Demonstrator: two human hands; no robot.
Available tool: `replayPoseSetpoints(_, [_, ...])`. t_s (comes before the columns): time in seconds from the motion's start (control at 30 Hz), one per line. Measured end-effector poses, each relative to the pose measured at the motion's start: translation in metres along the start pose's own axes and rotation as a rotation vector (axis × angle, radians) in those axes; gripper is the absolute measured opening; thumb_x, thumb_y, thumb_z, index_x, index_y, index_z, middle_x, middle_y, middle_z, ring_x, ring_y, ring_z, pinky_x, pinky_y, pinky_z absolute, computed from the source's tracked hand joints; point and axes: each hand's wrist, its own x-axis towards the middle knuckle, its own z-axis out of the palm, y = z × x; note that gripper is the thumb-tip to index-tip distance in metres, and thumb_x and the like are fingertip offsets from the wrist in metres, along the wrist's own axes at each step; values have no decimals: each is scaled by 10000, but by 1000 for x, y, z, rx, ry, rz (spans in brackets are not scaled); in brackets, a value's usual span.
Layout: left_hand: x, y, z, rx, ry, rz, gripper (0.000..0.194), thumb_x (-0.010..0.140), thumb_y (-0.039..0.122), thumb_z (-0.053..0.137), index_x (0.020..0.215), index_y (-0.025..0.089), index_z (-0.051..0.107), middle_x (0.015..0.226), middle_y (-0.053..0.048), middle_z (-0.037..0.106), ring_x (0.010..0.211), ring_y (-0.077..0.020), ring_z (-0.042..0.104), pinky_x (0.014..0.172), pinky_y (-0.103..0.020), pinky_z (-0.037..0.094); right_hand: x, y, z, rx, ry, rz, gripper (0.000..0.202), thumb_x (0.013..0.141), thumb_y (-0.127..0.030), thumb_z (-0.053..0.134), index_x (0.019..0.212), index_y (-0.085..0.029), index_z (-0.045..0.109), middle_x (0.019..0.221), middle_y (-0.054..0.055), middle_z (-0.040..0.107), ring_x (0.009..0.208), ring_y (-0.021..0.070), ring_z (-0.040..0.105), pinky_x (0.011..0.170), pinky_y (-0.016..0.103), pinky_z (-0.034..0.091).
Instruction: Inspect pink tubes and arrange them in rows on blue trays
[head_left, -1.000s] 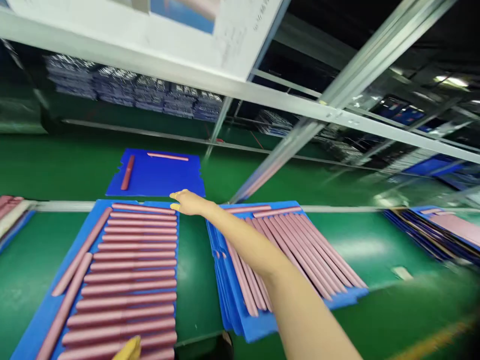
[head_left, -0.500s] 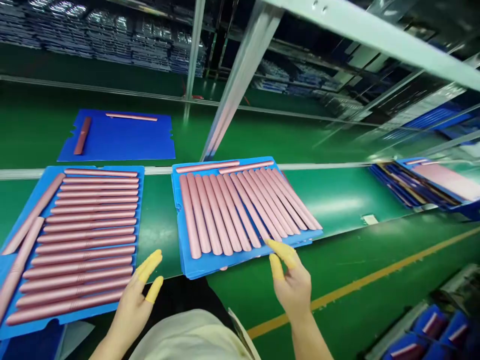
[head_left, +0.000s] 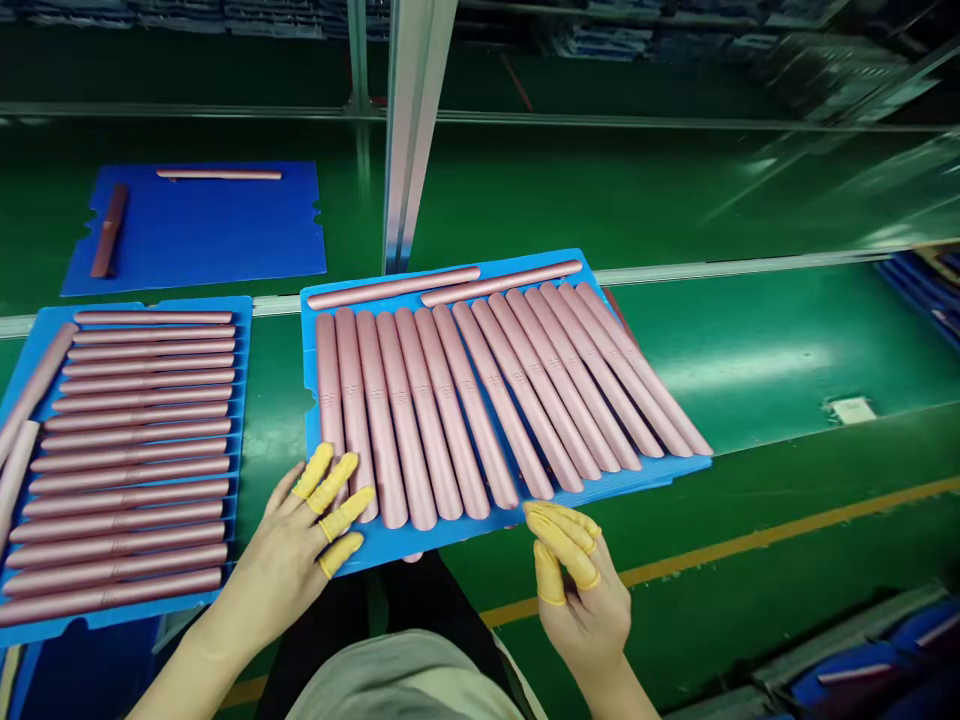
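Note:
A blue plastic sheet [head_left: 465, 528] in front of me carries a row of long, rounded, metallic pink strips [head_left: 442, 420], with two more laid crosswise along its back edge. Over the near ends of the leftmost strips, my left hand [head_left: 300, 545] is open with its fingers spread, apparently touching them. At the sheet's front edge is my right hand [head_left: 581, 585], its fingers stretched out close together and the thumb slightly apart; nothing shows in it. Yellow finger cots cover fingertips on both hands. A wider gap runs between two strips near the middle of the row.
On the left lies another blue sheet [head_left: 238, 400] with similar strips stacked crosswise. Behind it, a darker blue sheet [head_left: 217, 235] holds two loose pieces. A metal post [head_left: 416, 140] rises behind the middle sheet. Stacked sheets [head_left: 919, 300] lie far right on the green bench.
My left hand has moved right, from the gap between the sheets onto the leftmost strips. My right hand stays by the front edge, slightly lower. The camera view has shifted and come closer.

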Motion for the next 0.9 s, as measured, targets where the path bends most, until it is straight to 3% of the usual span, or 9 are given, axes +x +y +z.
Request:
replayPoseSetpoints(0.2, [-2, -1, -2, -12, -2, 25, 508, 817, 86, 553, 1293, 248, 483, 1390, -80, 471, 1360, -284, 278, 1006, -454, 387, 6, 10, -2, 57, -31, 12, 525, 751, 90, 508, 1196, -181, 565, 1008, 100, 629, 957, 234, 597, 724, 435, 533])
replayPoseSetpoints(0.37, [10, 20, -4, -104, 89, -77, 548, 793, 299, 636, 1307, 220, 465, 1355, -95, 509, 1342, -305, 316, 1083, -542, 256, 7, 17, -10, 38, -27, 33, 509, 765, 72, 508, 1194, -194, 570, 991, 89, 628, 953, 235, 600, 721, 434, 532])
replayPoseSetpoints(0.53, [36, 50, 3, -162, 100, -73, 640, 758, 399, 663, 1332, 232, 434, 1357, -39, 510, 1353, -275, 299, 1133, -513, 167, 2, 25, -22, 3, -16, 42, 500, 762, 76, 512, 1185, -184, 576, 993, 94, 628, 955, 235, 600, 734, 440, 532])
replayPoseSetpoints(0.73, [54, 62, 12, -129, 114, -70, 420, 827, 335, 592, 1225, 210, 544, 1296, -12, 571, 1316, -242, 370, 1143, -463, 165, -1, 35, -30, -14, 10, 64, 494, 749, 76, 521, 1164, -184, 585, 989, 88, 636, 949, 238, 609, 732, 438, 537])
replayPoseSetpoints(0.9, [53, 63, 9, -54, 91, -45, 399, 836, 302, 580, 1211, 168, 548, 1261, -63, 596, 1327, -248, 353, 1133, -492, 177, -2, 36, -30, 5, 5, 75, 481, 749, 64, 533, 1153, -193, 587, 980, 80, 641, 937, 230, 610, 729, 428, 543])
